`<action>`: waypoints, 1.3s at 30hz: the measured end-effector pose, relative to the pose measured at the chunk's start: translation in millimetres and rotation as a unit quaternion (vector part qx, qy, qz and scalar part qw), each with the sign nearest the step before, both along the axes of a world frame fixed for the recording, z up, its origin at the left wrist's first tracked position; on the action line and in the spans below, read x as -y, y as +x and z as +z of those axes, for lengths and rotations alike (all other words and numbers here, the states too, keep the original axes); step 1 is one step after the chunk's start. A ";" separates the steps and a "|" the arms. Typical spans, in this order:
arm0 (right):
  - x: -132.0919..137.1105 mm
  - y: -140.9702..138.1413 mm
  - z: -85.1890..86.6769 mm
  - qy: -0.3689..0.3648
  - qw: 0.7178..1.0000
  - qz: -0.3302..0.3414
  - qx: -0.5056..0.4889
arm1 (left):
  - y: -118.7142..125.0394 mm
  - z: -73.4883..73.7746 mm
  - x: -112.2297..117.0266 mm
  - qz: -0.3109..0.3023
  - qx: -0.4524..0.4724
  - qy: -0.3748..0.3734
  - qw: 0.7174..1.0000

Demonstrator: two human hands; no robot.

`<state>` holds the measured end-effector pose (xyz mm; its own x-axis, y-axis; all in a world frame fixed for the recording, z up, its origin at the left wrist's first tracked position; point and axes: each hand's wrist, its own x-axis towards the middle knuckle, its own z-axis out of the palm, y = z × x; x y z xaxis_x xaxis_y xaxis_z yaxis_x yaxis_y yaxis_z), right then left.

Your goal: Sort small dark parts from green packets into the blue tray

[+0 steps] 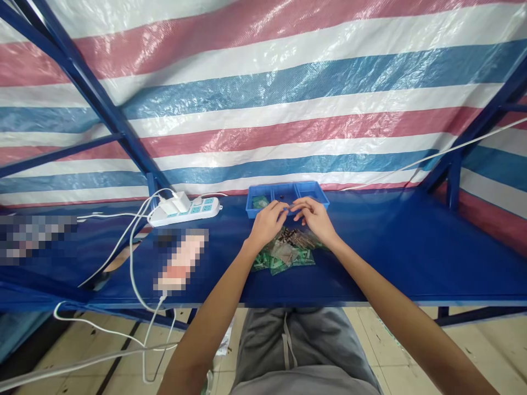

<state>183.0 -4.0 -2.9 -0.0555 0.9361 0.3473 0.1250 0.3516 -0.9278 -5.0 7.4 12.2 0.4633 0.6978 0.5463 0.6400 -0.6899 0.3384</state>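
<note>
My left hand and my right hand meet over the blue table, fingertips pinched together on a tiny part that I cannot make out. Just beneath them lies a heap of small brown metal pieces on green plastic bags. A blue tray with three compartments stands right behind my hands; its left compartment holds something green, the middle one a small dark piece.
A white power strip with chargers plugged in sits left of the tray, its white cables trailing over the table's front edge. A blurred object lies left of the heap. A striped tarp hangs behind; blue frame posts stand at both sides.
</note>
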 end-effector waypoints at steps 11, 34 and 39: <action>7.6 -5.3 4.6 0.041 0.984 -0.051 0.164 | -1.3 -0.8 -1.3 0.010 0.019 0.013 1.000; 3.5 -5.2 0.3 -0.025 1.000 0.007 0.014 | -1.4 -1.7 -2.5 0.034 0.020 -0.004 0.999; 0.3 -1.3 0.7 -0.019 1.000 -0.011 0.004 | -1.7 1.4 -2.1 0.040 0.052 -0.003 0.998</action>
<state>181.7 -4.3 -2.1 -0.0376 0.9495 0.3116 0.1396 0.3137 -0.9392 -6.8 9.5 13.6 0.3478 0.7337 0.5837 0.6538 -0.6360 0.4099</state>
